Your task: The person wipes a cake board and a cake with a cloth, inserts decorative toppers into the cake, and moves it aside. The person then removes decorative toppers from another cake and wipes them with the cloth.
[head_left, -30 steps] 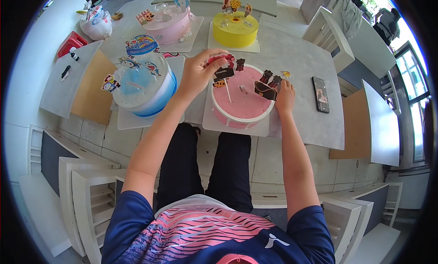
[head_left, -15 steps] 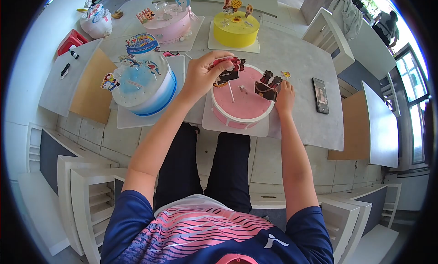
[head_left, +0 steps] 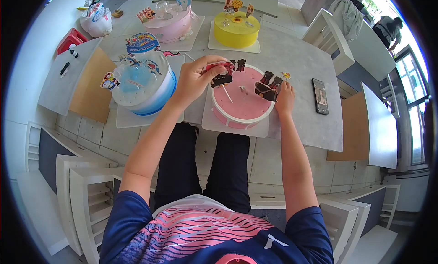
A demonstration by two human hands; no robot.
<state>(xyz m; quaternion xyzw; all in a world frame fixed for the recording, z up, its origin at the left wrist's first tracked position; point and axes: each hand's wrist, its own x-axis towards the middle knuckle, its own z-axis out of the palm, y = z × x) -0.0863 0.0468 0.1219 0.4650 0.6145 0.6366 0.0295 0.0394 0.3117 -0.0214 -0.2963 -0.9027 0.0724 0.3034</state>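
A pink cake point(head_left: 242, 102) with a white rim sits on a white board in front of me. My left hand point(head_left: 195, 78) pinches a black and red topper point(head_left: 221, 78) marked CHANEL, whose white stick reaches the cake's top at the left. At the cake's right edge, my right hand point(head_left: 285, 98) is closed beside a dark bag-shaped topper point(head_left: 265, 90); its fingertips are at the topper's edge, and what they grip is too small to make out. More small dark toppers point(head_left: 238, 65) stand at the cake's back.
A blue and white cake point(head_left: 143, 83) stands at the left, a pink one point(head_left: 168, 26) and a yellow one point(head_left: 236, 32) behind. A phone point(head_left: 320, 96) lies on the grey table point(head_left: 301, 122) at the right. Another person point(head_left: 388, 30) is far off at the right.
The topper in my left hand has tilted and shifted; since half a second ago my left hand has moved slightly left. My right hand stays at the cake's right edge.
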